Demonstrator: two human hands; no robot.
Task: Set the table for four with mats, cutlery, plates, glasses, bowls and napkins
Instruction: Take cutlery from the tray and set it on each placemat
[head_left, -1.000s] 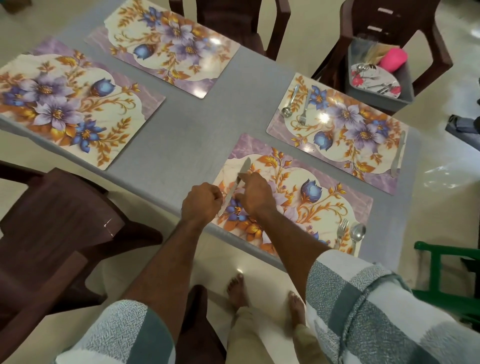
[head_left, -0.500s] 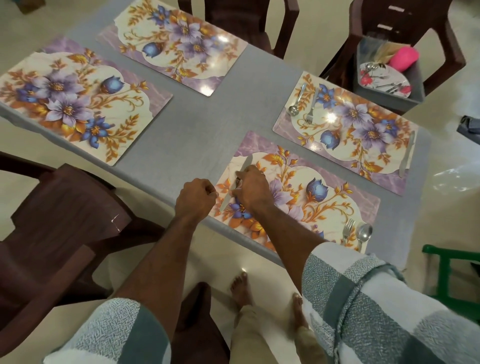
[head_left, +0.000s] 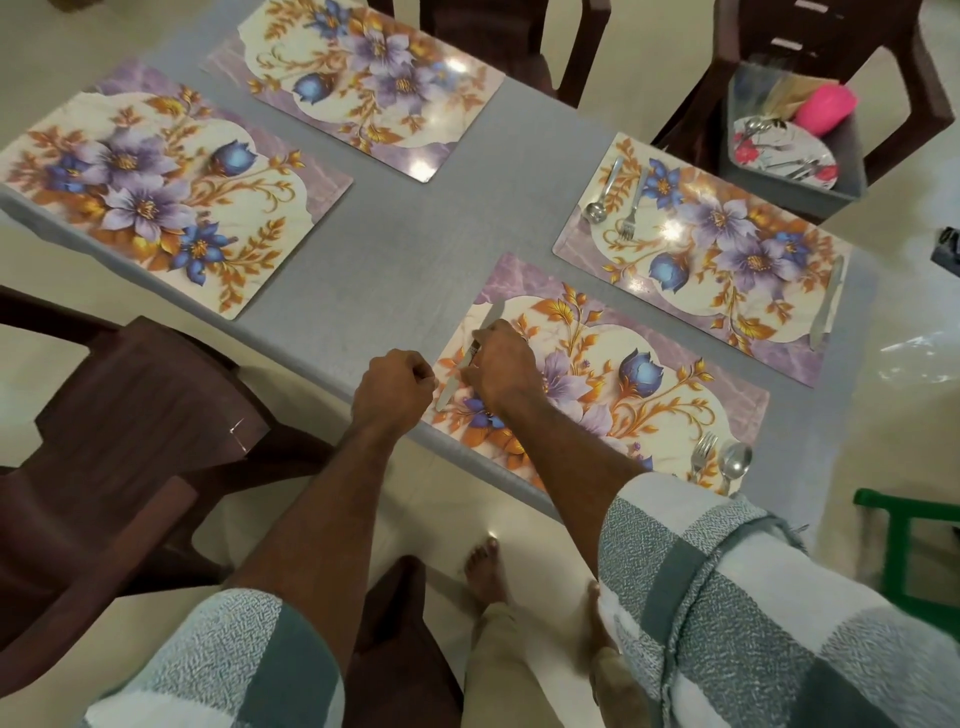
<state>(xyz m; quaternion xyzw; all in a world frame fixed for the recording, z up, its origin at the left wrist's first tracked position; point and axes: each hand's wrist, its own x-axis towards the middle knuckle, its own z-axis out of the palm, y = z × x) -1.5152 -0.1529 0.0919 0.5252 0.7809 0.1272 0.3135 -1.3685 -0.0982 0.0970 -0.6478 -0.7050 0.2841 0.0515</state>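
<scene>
Four floral mats lie on the grey table (head_left: 395, 249). On the near right mat (head_left: 649, 410) my right hand (head_left: 501, 369) pinches a knife (head_left: 492, 313) that lies along the mat's left side. My left hand (head_left: 395, 387) is curled in a fist at the table edge, right by the knife's handle end, with nothing visible in it. A fork (head_left: 702, 454) and a spoon (head_left: 735, 460) lie on this mat's right end. The far right mat (head_left: 727, 244) carries a spoon (head_left: 601, 195), a fork (head_left: 631, 210) and a knife (head_left: 827, 306). The two left mats (head_left: 156, 187) (head_left: 363, 78) are bare.
A grey bin (head_left: 810, 195) on the far right chair holds a floral plate (head_left: 779, 150) with cutlery and a pink cup (head_left: 826, 109). A brown chair (head_left: 104, 441) stands at my left, another at the far side, a green frame (head_left: 909, 545) at my right.
Both hands stay at the knife on the near right mat; my right hand has shifted slightly along it. The view has drifted a little.
</scene>
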